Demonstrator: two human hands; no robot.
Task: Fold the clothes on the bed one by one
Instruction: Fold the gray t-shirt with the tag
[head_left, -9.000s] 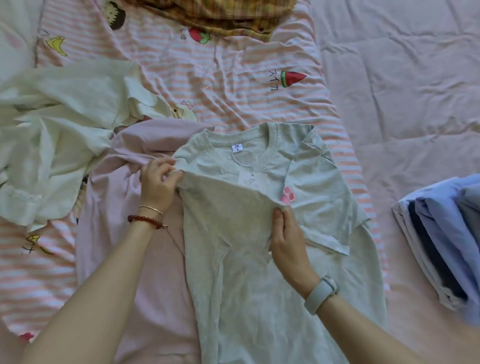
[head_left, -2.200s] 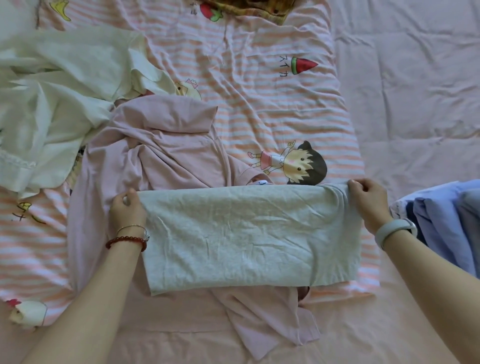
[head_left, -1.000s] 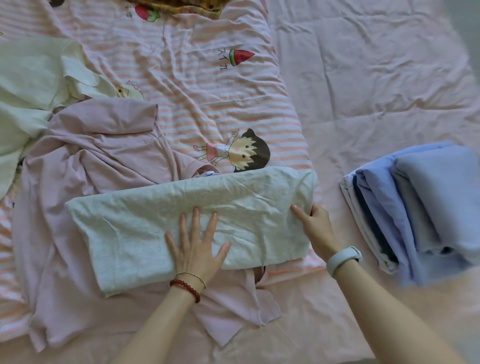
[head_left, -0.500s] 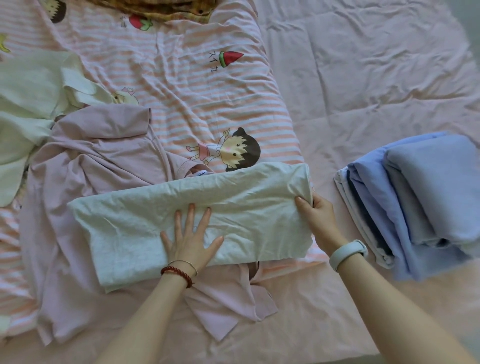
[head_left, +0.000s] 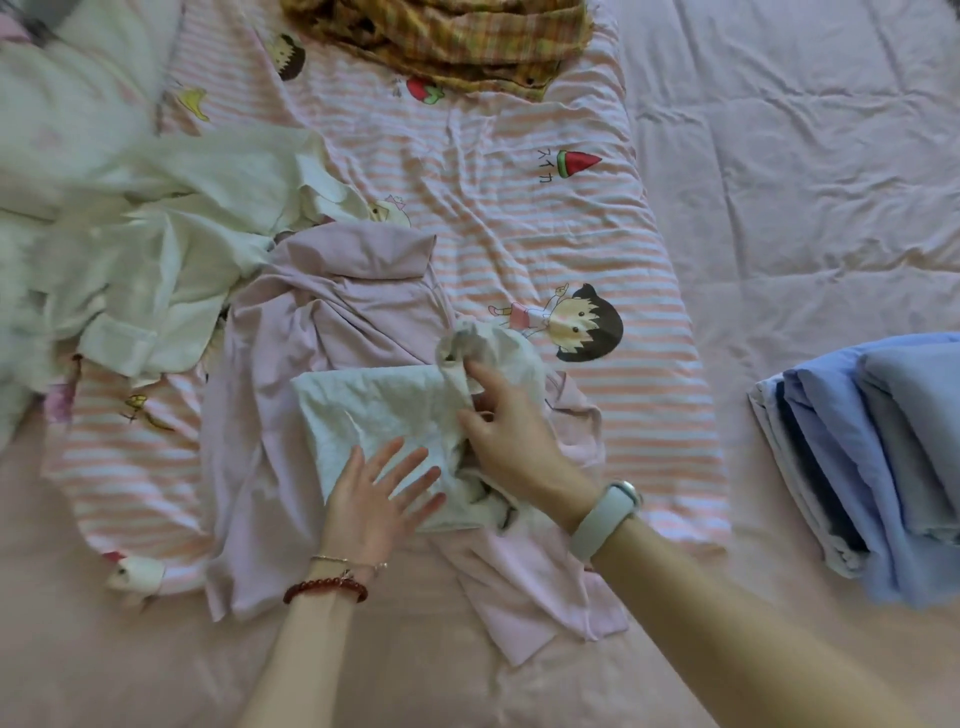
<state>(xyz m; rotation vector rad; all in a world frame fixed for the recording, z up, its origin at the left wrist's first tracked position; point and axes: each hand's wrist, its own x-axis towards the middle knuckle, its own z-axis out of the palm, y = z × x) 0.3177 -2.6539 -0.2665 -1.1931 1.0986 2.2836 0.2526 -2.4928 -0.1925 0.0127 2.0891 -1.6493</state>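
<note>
Bed (head_left: 779, 208): grey shirt (head_left: 374, 410) under left fingers (head_left: 410, 467).

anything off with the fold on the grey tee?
Yes. The grey tee has its right end bunched and crumpled under the right hand, not flat. The left hand lies flat on its near edge. It sits on an unfolded pink garment.

Two hands (head_left: 374, 499), four loose garments (head_left: 384, 410).

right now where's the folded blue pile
In the head view the folded blue pile lies at the right edge on the pink sheet, clear of both hands.
</note>
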